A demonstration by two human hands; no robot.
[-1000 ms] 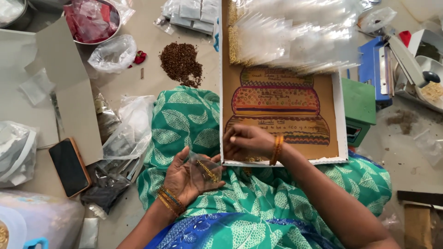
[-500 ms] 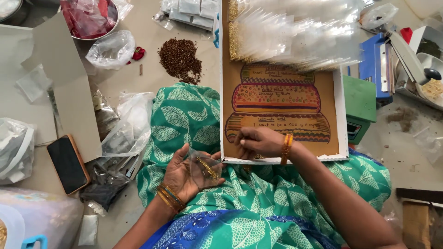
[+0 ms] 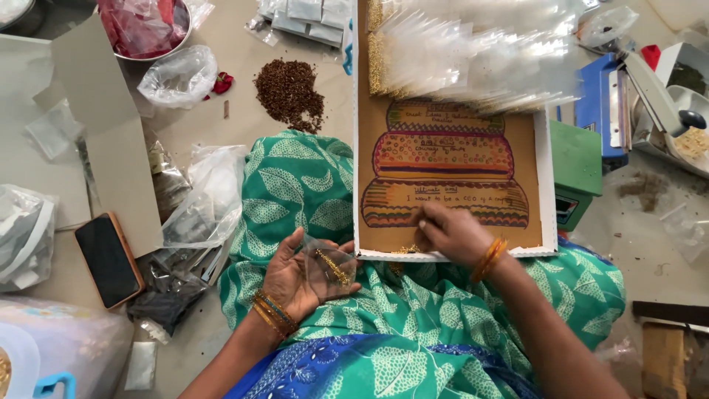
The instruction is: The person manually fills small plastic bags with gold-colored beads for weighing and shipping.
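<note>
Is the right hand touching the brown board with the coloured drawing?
Touching. Head view: right hand lies fingers-down on the brown board near its lower edge, no gap.

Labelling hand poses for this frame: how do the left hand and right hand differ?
The left hand lies palm up and open over the lap, while the right hand is palm down on the brown board. The left hand cradles a small clear pouch holding gold bits; the right hand's fingers press at the board's near edge, holding nothing visible. Both wrists wear bangles.
</note>
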